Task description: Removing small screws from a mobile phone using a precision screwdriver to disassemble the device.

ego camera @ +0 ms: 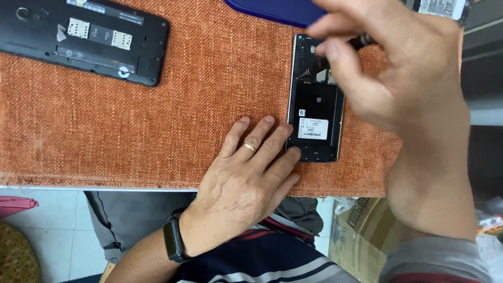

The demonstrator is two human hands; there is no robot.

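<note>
A black phone [316, 112] with its back cover off lies on an orange woven mat [157, 131], a white label on its lower half. My left hand [250, 170], with a ring and a dark wrist band, rests flat on the mat with its fingertips against the phone's lower left corner. My right hand [403, 73] hovers over the phone's top end, its fingers pinched around a thin dark screwdriver [325, 62] whose tip points into the upper part of the phone. The right hand hides the phone's top right corner.
A second, larger black phone [84, 39] with its back open lies at the mat's top left. A dark blue cover [272, 10] sits at the top edge. Below the mat's front edge are my lap, a tiled floor and a cardboard box [356, 236].
</note>
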